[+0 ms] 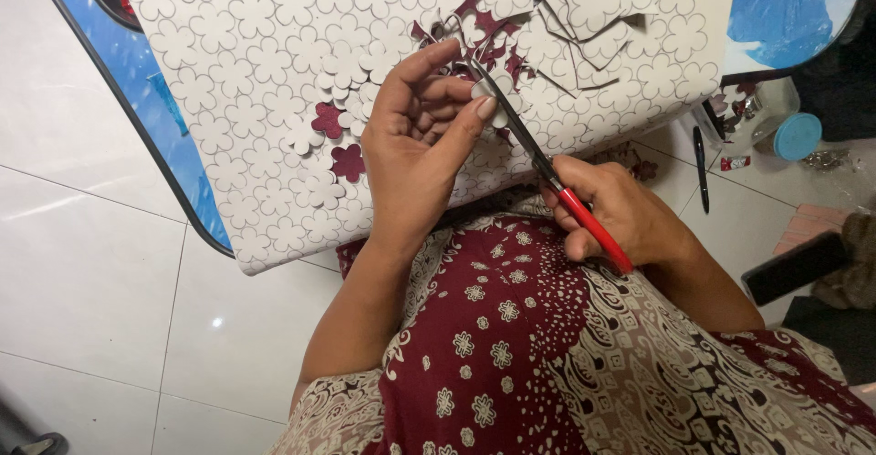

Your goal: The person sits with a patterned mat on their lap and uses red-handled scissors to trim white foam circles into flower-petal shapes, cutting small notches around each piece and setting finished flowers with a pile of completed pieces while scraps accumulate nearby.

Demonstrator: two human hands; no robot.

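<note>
Patterned maroon skirt (547, 364) nearest. Right hand (620, 213) closed around red-handled scissors (547, 177). Left hand (415, 140) pinches a white flower cutout (488, 90) at the blades. White flower-stamped sheet (255, 72) lies on blue board (137, 72); teal-lidded jar (776, 122) right, white tile floor (82, 272).

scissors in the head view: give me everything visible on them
The scissors have red handles and thin metal blades. The right hand grips the handles, which its fingers mostly hide. The blades point up and to the left over the white sheet printed with flower outlines. Their tips meet a small white flower piece pinched in the left hand. How far the blades are open is unclear.
</note>
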